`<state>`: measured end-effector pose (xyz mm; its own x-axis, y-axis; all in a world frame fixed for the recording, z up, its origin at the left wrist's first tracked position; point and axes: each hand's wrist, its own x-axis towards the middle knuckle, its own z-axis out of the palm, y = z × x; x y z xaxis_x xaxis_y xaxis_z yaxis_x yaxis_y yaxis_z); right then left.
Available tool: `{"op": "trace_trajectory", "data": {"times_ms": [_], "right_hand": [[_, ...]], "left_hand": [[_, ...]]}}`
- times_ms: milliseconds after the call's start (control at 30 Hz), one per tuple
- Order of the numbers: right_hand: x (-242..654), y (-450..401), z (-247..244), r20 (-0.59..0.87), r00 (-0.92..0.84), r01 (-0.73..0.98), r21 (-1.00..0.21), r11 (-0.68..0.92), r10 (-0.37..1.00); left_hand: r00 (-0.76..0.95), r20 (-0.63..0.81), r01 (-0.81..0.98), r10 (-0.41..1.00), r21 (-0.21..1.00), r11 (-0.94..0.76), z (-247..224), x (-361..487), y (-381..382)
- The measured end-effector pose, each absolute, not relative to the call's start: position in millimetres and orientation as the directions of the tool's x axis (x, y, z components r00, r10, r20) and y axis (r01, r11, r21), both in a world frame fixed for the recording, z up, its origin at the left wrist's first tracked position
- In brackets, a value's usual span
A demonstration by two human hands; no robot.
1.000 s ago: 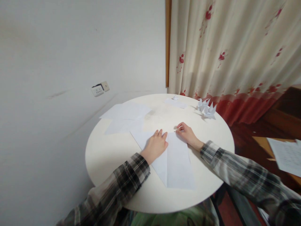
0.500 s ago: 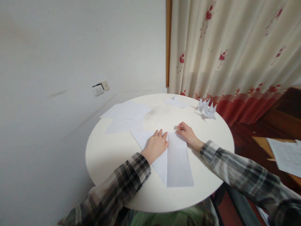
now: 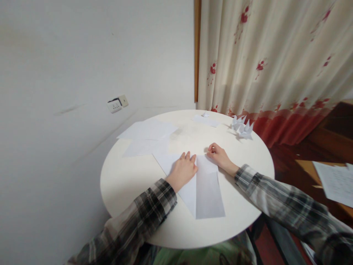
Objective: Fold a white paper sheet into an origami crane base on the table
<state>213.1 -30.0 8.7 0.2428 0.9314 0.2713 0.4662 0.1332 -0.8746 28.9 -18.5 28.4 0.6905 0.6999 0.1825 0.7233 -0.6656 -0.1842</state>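
Note:
A white sheet of paper [image 3: 210, 191] lies on the round white table in front of me, with a slanted left edge and a long straight crease or edge down its middle. My left hand [image 3: 184, 171] rests flat on the sheet left of that line, its fingers stretched out. At the top right corner of the sheet is my right hand [image 3: 218, 154], its fingers curled in a pinch on the paper's edge. That right-hand strip of paper is shaded and seems slightly raised along its right side.
More white sheets [image 3: 150, 130] lie overlapping at the table's back left. A small folded paper piece [image 3: 205, 114] sits on a sheet [image 3: 212, 122] at the back. Folded paper cranes [image 3: 244, 129] stand near the right edge. The wall with a socket [image 3: 114, 105] is at left.
The right edge and lower right corner of the sheet have shifted slightly left. Both hands stay in nearly the same places.

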Motion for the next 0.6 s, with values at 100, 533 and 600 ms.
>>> {"op": "trace_trajectory", "data": {"times_ms": [100, 533, 600], "right_hand": [[213.4, -29.7, 8.1, 0.271, 0.239, 0.465, -0.875, 0.135, 0.932], [213.6, -29.8, 9.4, 0.267, 0.256, 0.487, -0.866, 0.114, 0.929], [213.8, -29.9, 9.2, 0.274, 0.265, 0.494, -0.862, 0.114, 0.924]], "left_hand": [[0.69, 0.196, 0.723, 0.696, -0.183, -0.666, 27.4, 28.5, -18.3], [0.691, 0.226, 0.722, 0.686, -0.186, -0.666, 26.8, 26.8, -20.1], [0.685, 0.259, 0.726, 0.68, -0.169, -0.667, 23.2, 24.9, -19.6]]}}
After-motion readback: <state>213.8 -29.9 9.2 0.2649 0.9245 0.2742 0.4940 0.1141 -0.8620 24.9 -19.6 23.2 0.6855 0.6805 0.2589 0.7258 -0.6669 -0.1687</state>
